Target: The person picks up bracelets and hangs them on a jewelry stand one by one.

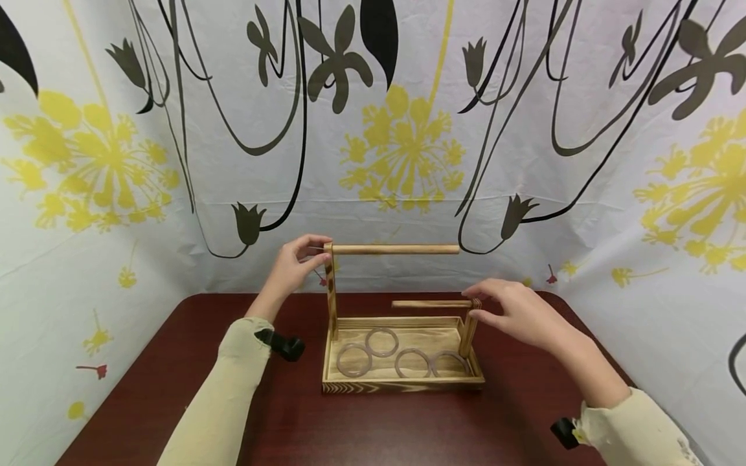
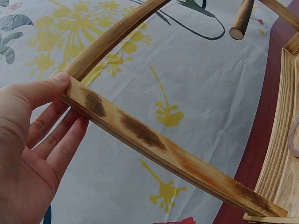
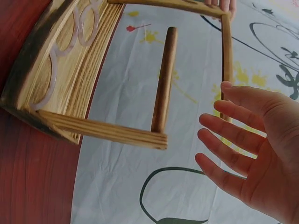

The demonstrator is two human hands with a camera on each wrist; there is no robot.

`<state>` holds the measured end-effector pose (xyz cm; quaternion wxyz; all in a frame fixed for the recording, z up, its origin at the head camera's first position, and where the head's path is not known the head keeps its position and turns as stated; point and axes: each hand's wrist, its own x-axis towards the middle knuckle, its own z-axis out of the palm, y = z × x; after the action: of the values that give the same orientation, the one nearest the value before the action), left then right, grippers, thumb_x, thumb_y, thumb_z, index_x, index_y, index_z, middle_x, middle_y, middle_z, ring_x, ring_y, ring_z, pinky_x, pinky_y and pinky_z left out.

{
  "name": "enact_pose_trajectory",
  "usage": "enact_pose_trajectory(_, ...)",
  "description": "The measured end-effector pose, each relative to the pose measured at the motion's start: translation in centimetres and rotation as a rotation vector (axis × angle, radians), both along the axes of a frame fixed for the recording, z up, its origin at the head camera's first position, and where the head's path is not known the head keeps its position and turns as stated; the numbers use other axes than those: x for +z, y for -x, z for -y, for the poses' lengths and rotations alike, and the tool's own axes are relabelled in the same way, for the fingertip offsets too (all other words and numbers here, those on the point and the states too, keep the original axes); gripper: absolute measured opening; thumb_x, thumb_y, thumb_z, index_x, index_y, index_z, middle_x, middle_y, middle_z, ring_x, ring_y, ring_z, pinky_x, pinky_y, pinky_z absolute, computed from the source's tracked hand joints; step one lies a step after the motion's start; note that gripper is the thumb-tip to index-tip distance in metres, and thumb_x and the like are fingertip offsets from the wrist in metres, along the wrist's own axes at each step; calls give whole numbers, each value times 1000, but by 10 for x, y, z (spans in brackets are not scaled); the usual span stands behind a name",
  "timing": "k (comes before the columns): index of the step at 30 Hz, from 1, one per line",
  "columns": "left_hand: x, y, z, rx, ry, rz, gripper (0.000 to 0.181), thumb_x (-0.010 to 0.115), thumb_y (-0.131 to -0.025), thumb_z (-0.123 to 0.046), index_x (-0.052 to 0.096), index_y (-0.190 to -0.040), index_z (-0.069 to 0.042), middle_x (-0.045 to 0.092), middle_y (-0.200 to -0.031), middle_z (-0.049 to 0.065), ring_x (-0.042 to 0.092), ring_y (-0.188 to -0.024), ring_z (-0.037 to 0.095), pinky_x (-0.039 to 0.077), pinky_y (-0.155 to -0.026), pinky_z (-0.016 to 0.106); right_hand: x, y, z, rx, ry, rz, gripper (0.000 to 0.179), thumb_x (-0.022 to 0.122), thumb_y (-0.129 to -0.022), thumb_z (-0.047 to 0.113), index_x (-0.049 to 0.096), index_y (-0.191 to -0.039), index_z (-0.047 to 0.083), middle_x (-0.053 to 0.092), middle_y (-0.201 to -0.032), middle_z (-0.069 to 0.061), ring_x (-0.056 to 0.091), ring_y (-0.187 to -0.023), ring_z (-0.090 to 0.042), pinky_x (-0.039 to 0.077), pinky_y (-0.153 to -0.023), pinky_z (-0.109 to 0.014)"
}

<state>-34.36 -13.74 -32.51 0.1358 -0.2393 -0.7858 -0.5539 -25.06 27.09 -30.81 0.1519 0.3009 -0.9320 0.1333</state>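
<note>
A wooden jewelry stand has a shallow tray [image 1: 402, 387], a tall left post [image 1: 331, 291] with a long rod [image 1: 396, 249], and a short right post [image 1: 468, 333] with a shorter rod [image 1: 431, 304]. My left hand [image 1: 300, 262] pinches the top of the tall post, thumb on one face and fingers behind, as the left wrist view shows. Fingers spread, my right hand [image 3: 261, 140] is beside the short post's top, with a gap between them in the right wrist view. Several pale bangles [image 1: 339, 360] lie flat in the tray, some overlapping.
The stand is on a dark red-brown table [image 1: 384, 427], toward its far side. Behind and beside the table hangs a white cloth [image 1: 408, 278] printed with yellow and dark flowers. Black wrist cameras [image 1: 285, 345] sit at both cream sleeves [image 1: 233, 382].
</note>
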Motion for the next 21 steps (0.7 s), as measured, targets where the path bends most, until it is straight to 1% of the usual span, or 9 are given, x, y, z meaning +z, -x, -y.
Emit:
enact_pose_trajectory(3,0,0,1,-5,-3,-2,35,68,-95,-11,63,-127,1,65,-119,22,66,-108,37,54,-81,20,-2,-3,4,3,8,5,27,73,-91,21,71,-117,16,73,-112,1,68,-102,-20,55,-87,-42)
enact_pose_trajectory(7,-1,0,2,-10,-7,-5,34,69,-95,-11,63,-127,0,65,-118,21,67,-106,35,54,-81,20,-7,-6,9,-7,21,30,28,74,-91,21,70,-119,15,73,-114,1,68,-107,-21,55,-90,-45)
enact_pose_trajectory(10,-2,0,2,-16,-16,-9,35,68,-95,-11,63,-127,0,65,-119,22,67,-105,34,54,-82,20,-11,-8,13,0,33,42,28,73,-91,21,70,-119,16,72,-114,2,68,-107,-20,55,-88,-44)
enact_pose_trajectory(16,-4,-1,2,-25,-27,-6,33,67,-96,-10,63,-127,-1,64,-120,22,66,-107,35,54,-84,19,-22,-8,21,39,81,34,27,74,-91,21,70,-118,20,73,-113,7,69,-102,-14,56,-85,-38)
enact_pose_trajectory(21,-5,0,1,-18,-24,-5,33,66,-96,-11,62,-128,-1,63,-122,21,65,-111,36,54,-87,21,-29,-7,27,62,139,53,28,75,-90,21,70,-118,22,73,-114,6,68,-101,-11,56,-80,-31)
